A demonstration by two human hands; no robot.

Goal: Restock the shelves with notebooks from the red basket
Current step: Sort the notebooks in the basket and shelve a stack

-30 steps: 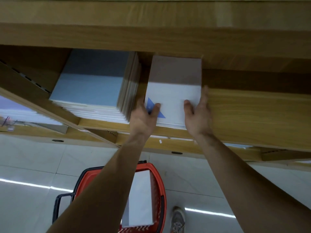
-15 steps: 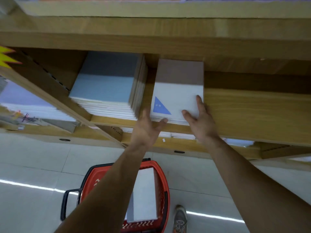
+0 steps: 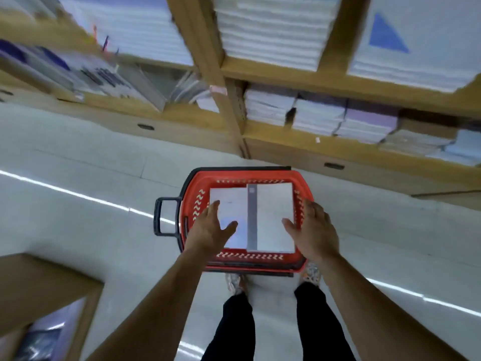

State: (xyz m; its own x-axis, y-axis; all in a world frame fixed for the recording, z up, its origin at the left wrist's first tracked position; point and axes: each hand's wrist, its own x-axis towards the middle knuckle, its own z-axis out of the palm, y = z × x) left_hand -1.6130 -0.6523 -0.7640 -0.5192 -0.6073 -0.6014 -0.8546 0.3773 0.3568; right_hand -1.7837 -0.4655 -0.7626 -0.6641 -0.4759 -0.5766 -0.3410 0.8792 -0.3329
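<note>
Hovering over the red basket (image 3: 303, 182) on the floor (image 3: 78, 165), the left hand (image 3: 212, 229) and right hand (image 3: 313, 230) are both spreading their fingers, gripping nothing. The notebooks (image 3: 273, 217) are lying flat inside the basket, white-covered, the right one showing a grey strip along its left edge. Wooden shelves (image 3: 286, 72) beyond are carrying stacked white notebooks.
</note>
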